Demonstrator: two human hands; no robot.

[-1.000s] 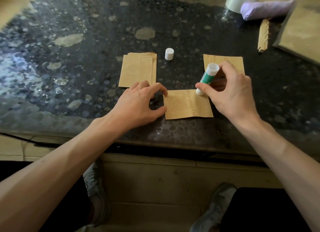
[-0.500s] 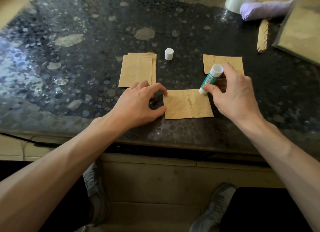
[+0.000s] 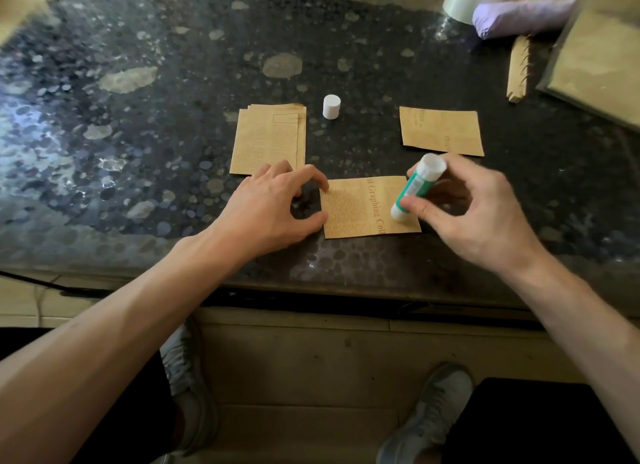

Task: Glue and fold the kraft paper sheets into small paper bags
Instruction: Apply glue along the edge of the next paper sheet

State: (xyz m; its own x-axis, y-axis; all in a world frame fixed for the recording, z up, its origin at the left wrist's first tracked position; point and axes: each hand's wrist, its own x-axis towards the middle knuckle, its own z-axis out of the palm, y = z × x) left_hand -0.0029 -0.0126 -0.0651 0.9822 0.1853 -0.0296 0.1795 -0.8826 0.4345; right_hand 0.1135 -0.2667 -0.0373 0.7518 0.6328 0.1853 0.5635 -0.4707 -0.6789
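Two hands near the table's [image 3: 173,82] front edge. Left hand [image 3: 273,210], arched, presses the sheet's [image 3: 353,207] left edge; right hand [image 3: 474,214] grips the glue stick [image 3: 415,186], tip on the sheet.

right hand [image 3: 478,214] gripping glue stick [image 3: 415,188], kraft sheet [image 3: 360,209]

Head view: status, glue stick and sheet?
Left hand pins kraft sheet at its left edge. Right hand grips glue stick, tip on the sheet's right edge. Cap stands apart, farther back; nothing blocking.

Dark speckled stone tabletop [image 3: 138,82] — glossy, light-washed at left — above pale floor [image 3: 311,377]
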